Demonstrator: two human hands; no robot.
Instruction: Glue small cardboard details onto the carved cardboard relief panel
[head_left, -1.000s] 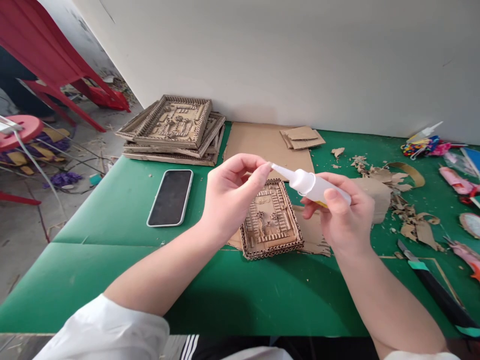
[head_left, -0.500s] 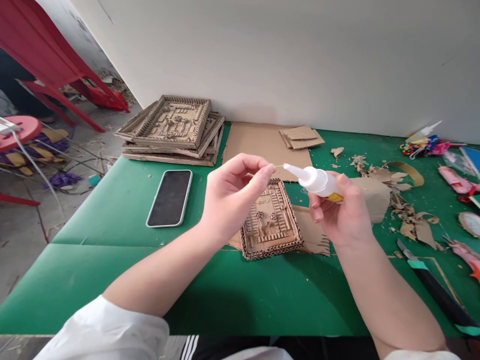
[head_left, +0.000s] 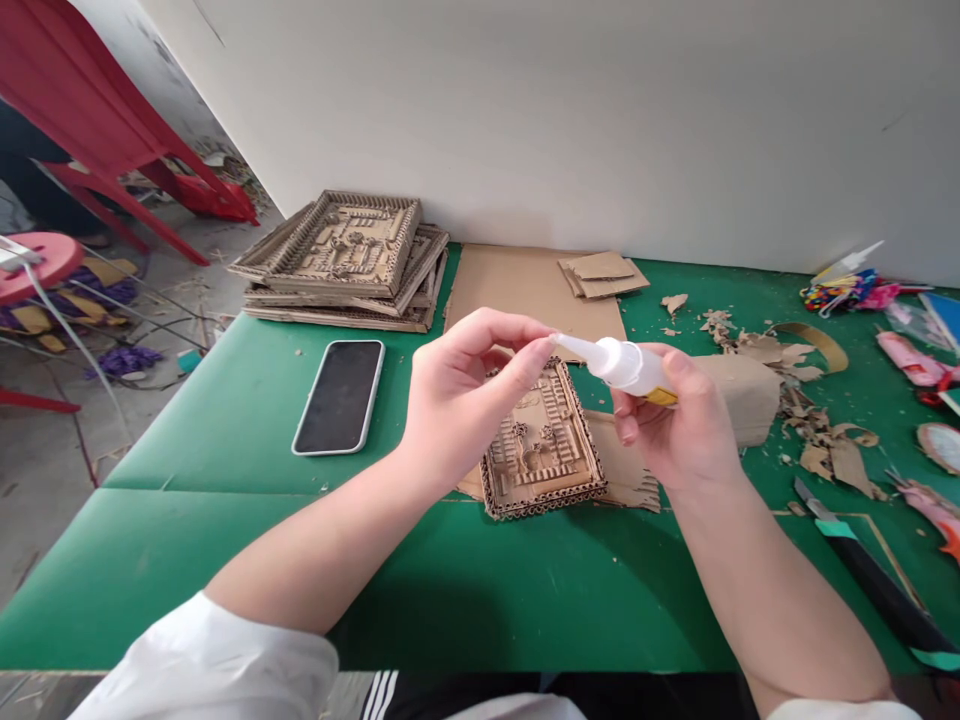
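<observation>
My right hand (head_left: 694,425) is wrapped round a white glue bottle (head_left: 626,365) with a yellow label, tilted so its long nozzle points left. The nozzle's tip meets the fingertips of my left hand (head_left: 469,400), whose thumb and forefinger are pinched together. Between them is a thin strip of cardboard, now almost wholly hidden by the fingers and nozzle. Below both hands lies a small framed cardboard relief (head_left: 540,488) with corrugated edges and curled shapes inside. My left hand covers its upper left part. Under it rests a flat cardboard piece (head_left: 630,470).
At the back left is a stack of framed cardboard reliefs (head_left: 360,245), with a phone (head_left: 339,397) in front. A cardboard sheet (head_left: 502,280) lies by the wall. To the right are cardboard scraps (head_left: 832,455), a utility knife (head_left: 870,570) and pink-handled tools (head_left: 911,358).
My right hand has brought the glue bottle left, so its nozzle now reaches my left fingertips. The strip that stuck out from the pinch is now hidden. The framed relief has stayed put.
</observation>
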